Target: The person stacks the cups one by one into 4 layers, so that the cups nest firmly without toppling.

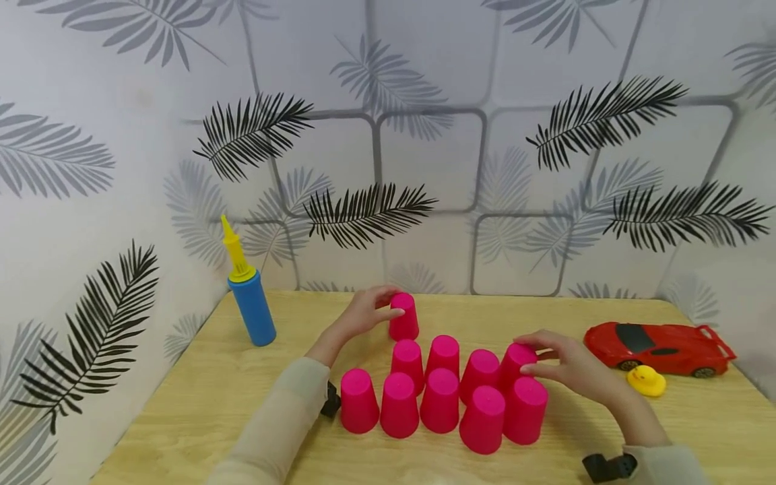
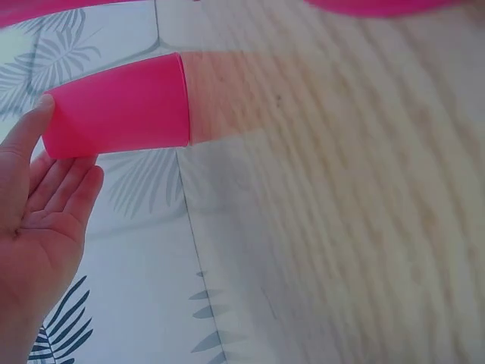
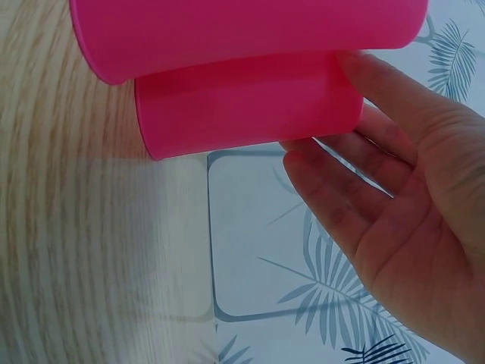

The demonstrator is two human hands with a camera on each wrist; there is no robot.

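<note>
Blue-and-yellow hand pump, back-left corner of surface. Left hand, fingers grasping inverted pink cup, near back edge. Eight matching cups, grouped nearer front edge. Right hand, fingers grasping tenth cup. Yellow toy duck, red toy sports car, towards right edge.

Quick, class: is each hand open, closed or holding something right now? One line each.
Left hand: holding the farthest pink cup between thumb and fingers.
Right hand: holding the pink cup just behind the front-right cup.
</note>
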